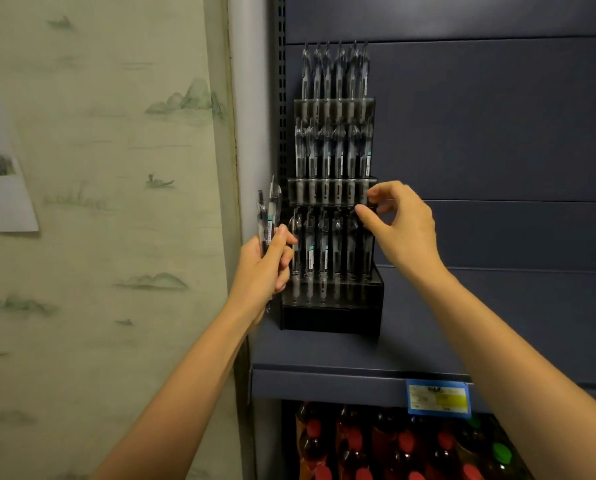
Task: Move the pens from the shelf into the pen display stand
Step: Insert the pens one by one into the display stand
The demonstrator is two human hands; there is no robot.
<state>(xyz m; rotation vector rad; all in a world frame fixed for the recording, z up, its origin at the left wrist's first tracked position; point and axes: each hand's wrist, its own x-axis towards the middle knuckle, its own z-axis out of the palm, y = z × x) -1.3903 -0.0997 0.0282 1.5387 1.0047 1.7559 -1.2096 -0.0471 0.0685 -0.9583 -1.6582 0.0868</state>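
The left hand point(267, 263) clutched two clear-barrelled black pens point(268, 216) upright beside the left edge of the tiered black plastic pen display stand point(334, 306) on the dark blue metal shelf point(324, 351), probably as ready stock. The right hand point(402, 226), thumb and fingers nearly pinched, seemingly empty, hovered at the stand's right edge, likely seating a pen.

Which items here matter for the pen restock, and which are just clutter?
Job:
- pen display stand
- spare pens in left hand
- right hand at the stand's middle tier
- shelf

Clutter:
- bottles below
- price tag
- paper on wall
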